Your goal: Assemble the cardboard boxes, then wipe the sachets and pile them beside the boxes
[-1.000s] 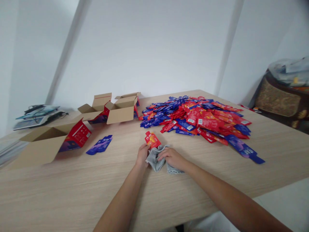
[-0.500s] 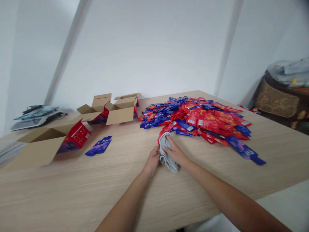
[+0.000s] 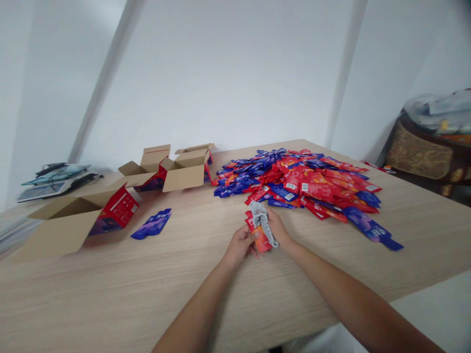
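My left hand (image 3: 239, 245) pinches the left edge of a red and orange packet (image 3: 262, 241) just above the table. A crumpled grey cloth (image 3: 262, 218) lies across the right part of the packet, gripped by my right hand (image 3: 276, 228). The fingers of my right hand are partly hidden behind the cloth. Beyond both hands is a large heap of red and blue packets (image 3: 312, 182), its near edge close to my right hand.
Several open cardboard boxes (image 3: 186, 177) stand at the left and back left. A few blue packets (image 3: 152, 225) lie beside the nearest box (image 3: 59, 235). Papers and cables (image 3: 55, 179) are at the far left. A chair (image 3: 419, 149) with plastic bags stands beyond the right edge.
The grey cloth has been bunched up and shifted off the packet's front, so its red and orange face now shows. My left hand has moved slightly nearer and grips the packet's edge.
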Motion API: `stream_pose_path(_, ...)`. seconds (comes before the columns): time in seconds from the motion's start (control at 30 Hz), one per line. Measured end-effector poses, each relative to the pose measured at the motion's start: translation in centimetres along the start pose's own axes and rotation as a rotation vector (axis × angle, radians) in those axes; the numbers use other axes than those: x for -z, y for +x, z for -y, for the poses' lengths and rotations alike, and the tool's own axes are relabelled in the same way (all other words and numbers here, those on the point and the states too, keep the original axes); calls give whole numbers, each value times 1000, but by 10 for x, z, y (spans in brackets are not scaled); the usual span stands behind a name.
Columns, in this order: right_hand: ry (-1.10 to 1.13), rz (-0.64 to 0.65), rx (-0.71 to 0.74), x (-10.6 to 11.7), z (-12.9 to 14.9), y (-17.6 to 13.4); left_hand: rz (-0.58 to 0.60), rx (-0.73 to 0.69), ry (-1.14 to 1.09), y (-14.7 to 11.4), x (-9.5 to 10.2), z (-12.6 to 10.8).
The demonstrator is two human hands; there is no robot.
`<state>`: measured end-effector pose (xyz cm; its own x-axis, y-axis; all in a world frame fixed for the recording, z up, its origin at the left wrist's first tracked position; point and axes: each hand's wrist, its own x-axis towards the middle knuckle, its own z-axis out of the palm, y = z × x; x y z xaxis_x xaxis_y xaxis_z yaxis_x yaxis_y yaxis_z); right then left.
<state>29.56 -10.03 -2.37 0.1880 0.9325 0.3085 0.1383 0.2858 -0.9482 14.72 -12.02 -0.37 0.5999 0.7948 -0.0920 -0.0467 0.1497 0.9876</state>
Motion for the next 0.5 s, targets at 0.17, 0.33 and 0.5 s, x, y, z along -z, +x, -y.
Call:
stream_pose_path(0.17,254,-22,-98,1,-3,3,12,-50,-11,0,3,0)
stream_pose_path(0.33,549,-104,-186,8,4,-1,-124,-97,-106,-6,12,-10)
stream_pose_path(0.5,541,114,-283,-18,21,-25,-130,-63,-305,-4,10,-11)
